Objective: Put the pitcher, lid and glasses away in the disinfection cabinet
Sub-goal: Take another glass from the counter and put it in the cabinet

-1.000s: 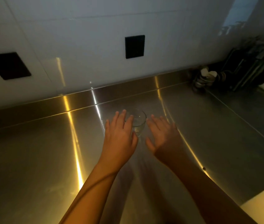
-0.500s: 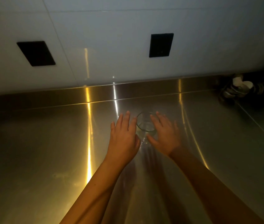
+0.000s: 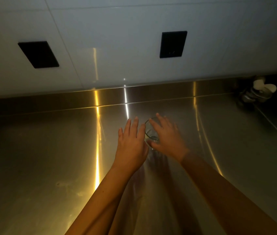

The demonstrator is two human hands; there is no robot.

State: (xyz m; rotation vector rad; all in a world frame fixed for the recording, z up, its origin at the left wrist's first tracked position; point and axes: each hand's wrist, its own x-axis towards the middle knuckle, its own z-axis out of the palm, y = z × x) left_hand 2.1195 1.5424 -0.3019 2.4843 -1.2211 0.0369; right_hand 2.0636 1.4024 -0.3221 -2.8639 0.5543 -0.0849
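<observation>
A clear drinking glass (image 3: 150, 133) stands upright on the stainless steel counter (image 3: 49, 158), a little in front of the steel backsplash. My left hand (image 3: 131, 143) lies just to its left with straight fingers, the index finger close against the glass wall. My right hand (image 3: 167, 138) reaches over the glass from the right, fingers spread across the rim and thumb by the base, so it hides most of the glass. Neither hand is plainly curled round it. No pitcher, lid or cabinet is in view.
Two black wall sockets (image 3: 38, 54) (image 3: 173, 44) sit on the white tiled wall behind the counter. A cluster of small dark items with white tops (image 3: 260, 92) stands at the counter's far right corner.
My right hand has moved left and forward, from beside the glass to over its rim. The left hand stays at the glass's left side. The view has shifted right.
</observation>
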